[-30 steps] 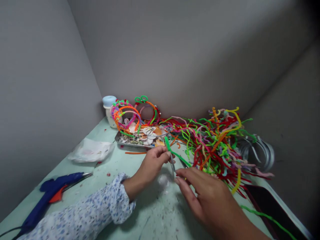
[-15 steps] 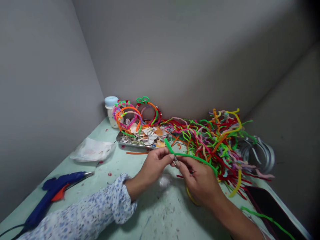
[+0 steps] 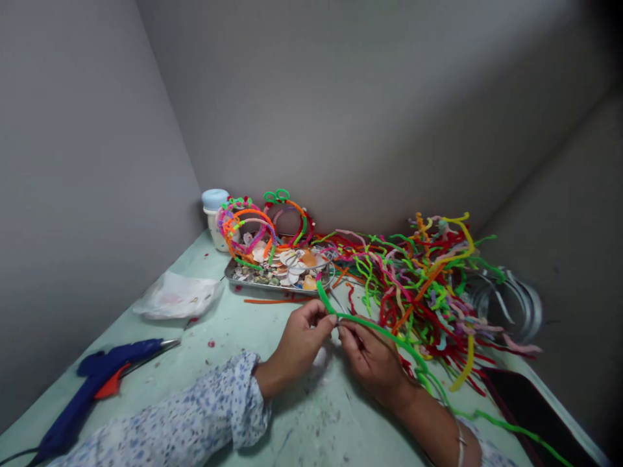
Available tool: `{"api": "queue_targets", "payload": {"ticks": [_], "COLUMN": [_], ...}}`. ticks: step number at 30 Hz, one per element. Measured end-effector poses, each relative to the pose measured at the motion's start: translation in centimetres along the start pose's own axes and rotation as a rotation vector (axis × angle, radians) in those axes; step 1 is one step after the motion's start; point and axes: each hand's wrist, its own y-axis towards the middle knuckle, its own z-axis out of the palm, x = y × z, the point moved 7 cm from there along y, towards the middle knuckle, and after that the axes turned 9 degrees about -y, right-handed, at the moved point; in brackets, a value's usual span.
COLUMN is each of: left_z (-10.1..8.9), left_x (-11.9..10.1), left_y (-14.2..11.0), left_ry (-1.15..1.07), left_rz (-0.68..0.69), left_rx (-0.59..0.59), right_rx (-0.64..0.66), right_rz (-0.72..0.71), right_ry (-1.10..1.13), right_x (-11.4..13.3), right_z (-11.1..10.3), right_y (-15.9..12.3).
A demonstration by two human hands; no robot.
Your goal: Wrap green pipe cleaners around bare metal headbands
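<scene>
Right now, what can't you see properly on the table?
All in the head view:
Where the green fuzzy stem is pinched: covered by the fingertips of the left hand and right hand.
What the white packet holds: its cloudy wrapping hides it.
Part of the bottle: behind the colorful headbands.
The near end of the dark slab: cut off by the bottom edge.

The left forearm, sleeved nearly to the wrist, enters from 8 o'clock; the left hand points towards 2 o'clock, thumb and forefinger pinched. The right forearm (bare along most of its visible length) enters between 4 and 5 o'clock; the right hand points towards 10 o'clock, fingers curled against the thumb. The two sets of fingertips lie close together.
</scene>
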Motion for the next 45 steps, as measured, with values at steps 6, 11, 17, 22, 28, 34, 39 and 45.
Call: {"api": "queue_targets", "payload": {"ticks": [6, 11, 17, 22, 28, 34, 39, 45], "left_z": [0.1, 0.1, -0.1, -0.1, -0.1, -0.1, -0.2, -0.5], "left_x": [0.0, 0.3, 0.8, 0.7, 0.9, 1.0, 0.9, 1.4], "left_y": [-0.6, -0.7, -0.7, -0.6, -0.7, -0.6, -0.6, -0.6], "left_ry": [0.015, -0.011, 0.006, 0.008, 0.001, -0.012, -0.009, 0.051], "left_rz": [0.014, 0.010, 0.014, 0.030, 0.029, 0.030, 0.036, 0.033], "left_rx": [0.015, 0.026, 0.031, 0.024, 0.025, 0.033, 0.024, -0.017], "right_rx": [0.062, 0.083, 0.146, 0.163, 0.167, 0.133, 0.152, 0.140], "right_rz": [-0.002, -0.019, -0.063, -0.051, -0.059, -0.091, -0.099, -0.185], "right_ry": [0.004, 0.047, 0.067, 0.053, 0.026, 0.010, 0.046, -0.046], "right_x": [0.1, -0.1, -0.2, -0.3, -0.2, -0.3, -0.1, 0.5], "right_z": [0.2, 0.5, 1.1, 1.2, 1.3, 1.3, 1.3, 1.3], "right_y": [0.2, 0.0, -0.4, -0.4, -0.4, -0.6, -0.4, -0.1]}}
